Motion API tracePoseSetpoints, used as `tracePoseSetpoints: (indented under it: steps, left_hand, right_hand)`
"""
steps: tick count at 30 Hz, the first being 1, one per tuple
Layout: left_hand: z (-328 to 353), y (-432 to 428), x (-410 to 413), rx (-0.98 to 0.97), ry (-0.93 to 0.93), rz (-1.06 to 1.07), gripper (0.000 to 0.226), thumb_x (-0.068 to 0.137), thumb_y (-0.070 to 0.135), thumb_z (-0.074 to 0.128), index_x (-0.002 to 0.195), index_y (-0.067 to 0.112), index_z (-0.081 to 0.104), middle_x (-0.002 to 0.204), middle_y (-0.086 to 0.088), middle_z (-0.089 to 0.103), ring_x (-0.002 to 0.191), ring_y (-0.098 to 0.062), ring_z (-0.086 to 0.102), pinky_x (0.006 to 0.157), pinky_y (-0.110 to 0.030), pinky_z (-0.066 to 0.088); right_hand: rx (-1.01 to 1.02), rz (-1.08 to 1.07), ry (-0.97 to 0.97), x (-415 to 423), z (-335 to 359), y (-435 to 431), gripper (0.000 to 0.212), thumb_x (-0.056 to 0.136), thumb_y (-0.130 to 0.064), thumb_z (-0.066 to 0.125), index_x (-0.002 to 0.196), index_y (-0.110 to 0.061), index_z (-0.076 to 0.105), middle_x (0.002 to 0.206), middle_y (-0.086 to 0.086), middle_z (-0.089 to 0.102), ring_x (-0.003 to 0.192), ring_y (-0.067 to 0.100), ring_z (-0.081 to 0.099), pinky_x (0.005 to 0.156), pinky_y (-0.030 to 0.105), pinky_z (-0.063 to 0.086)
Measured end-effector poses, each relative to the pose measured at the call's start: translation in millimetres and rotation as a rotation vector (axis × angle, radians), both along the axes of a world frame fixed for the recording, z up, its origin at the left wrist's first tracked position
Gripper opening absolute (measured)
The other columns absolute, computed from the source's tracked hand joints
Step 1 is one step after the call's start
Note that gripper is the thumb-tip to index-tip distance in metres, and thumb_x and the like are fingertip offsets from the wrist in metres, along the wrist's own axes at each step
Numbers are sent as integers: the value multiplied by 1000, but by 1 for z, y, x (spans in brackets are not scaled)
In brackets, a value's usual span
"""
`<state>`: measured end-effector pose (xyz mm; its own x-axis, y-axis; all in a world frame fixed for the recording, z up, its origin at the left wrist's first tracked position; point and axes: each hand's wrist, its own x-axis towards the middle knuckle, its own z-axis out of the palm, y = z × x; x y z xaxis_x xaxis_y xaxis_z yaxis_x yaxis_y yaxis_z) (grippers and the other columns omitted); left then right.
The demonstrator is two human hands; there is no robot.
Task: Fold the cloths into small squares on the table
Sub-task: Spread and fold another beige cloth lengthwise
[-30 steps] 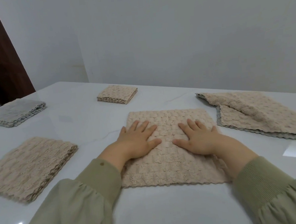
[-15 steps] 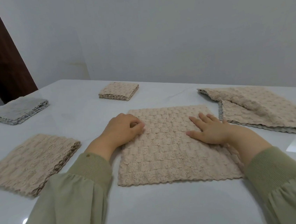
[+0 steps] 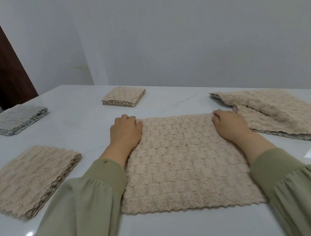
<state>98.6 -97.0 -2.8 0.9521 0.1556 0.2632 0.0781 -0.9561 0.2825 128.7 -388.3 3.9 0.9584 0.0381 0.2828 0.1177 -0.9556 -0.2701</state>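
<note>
A beige cloth (image 3: pixel 184 163) lies spread flat on the white desk (image 3: pixel 163 232), directly in front of the person. The left hand (image 3: pixel 126 133) sits at the cloth's far left corner and the right hand (image 3: pixel 228 124) at its far right corner. Both have their fingers curled down onto the fabric, and each appears to pinch its corner, though the fingertips are hidden.

The step in hand is judged to be the first fold. To do it well, lift both far corners together, carry them level toward the near scalloped edge, match corner to corner, then press the crease flat before turning for the next fold. The waffle texture is thick and soft, so uneven tension would probably skew the edges.

Beside the right hand lies a loose pile of unfolded cloths (image 3: pixel 277 112). A small folded square (image 3: pixel 123 97) lies beyond, with a grey folded stack (image 3: pixel 15 121) and a beige folded stack (image 3: pixel 28 179) to the left.

No brand, label or writing can be read anywhere.
</note>
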Motion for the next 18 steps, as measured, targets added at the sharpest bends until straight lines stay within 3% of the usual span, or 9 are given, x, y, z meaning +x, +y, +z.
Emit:
tracePoseSetpoints:
  steps: [3,5,8,9,11,15,18]
  left_hand:
    - [3,-1,6,-21,34,20,36,96,37,40,121,17,56,126,-7,48,117,-26,43,94,-39,38]
    - [7,-2,6,-87,29,15,26,94,33,47,113,19,57,118,-5,52,110,-24,47,91,-38,40]
    - [9,-4,1,-273,-18,-43,6,89,17,52,94,21,53,98,-3,61,82,-21,56,73,-33,45]
    - [10,-4,0,-353,-31,-57,11,88,11,51,90,21,51,91,-4,63,70,-19,55,64,-30,44]
    - [10,-3,-2,-518,-66,-87,23,85,2,48,93,23,51,86,-6,63,58,-15,53,50,-25,40]
    - [16,-5,-9,-760,-82,-136,54,81,-9,45,121,26,50,89,-5,57,46,-12,54,35,-22,39]
    - [16,-5,-11,-847,-94,-139,38,82,1,53,113,22,58,80,1,59,47,-8,55,40,-23,41]
  right_hand:
    - [-73,44,121,5,-5,-2,43,99,-24,36,141,-17,39,138,11,49,127,30,42,107,46,32]
    - [-87,77,105,6,-3,0,46,97,-20,38,143,-17,35,140,13,45,130,33,38,108,48,30]
    - [-13,75,39,0,-1,4,48,93,-10,42,140,-14,40,131,18,49,126,38,37,104,47,34]
    - [10,69,18,-2,1,6,48,90,-6,44,138,-13,44,126,19,52,123,38,38,101,47,36]
    - [10,55,-12,-4,3,8,46,82,1,48,127,-9,55,114,18,58,114,38,42,93,44,40]
    - [124,21,-145,-2,2,4,22,70,5,52,82,-3,68,81,16,58,86,37,51,65,32,39]
    - [347,-29,-180,-8,7,2,17,72,5,53,61,-8,56,66,11,52,64,26,46,49,26,25]
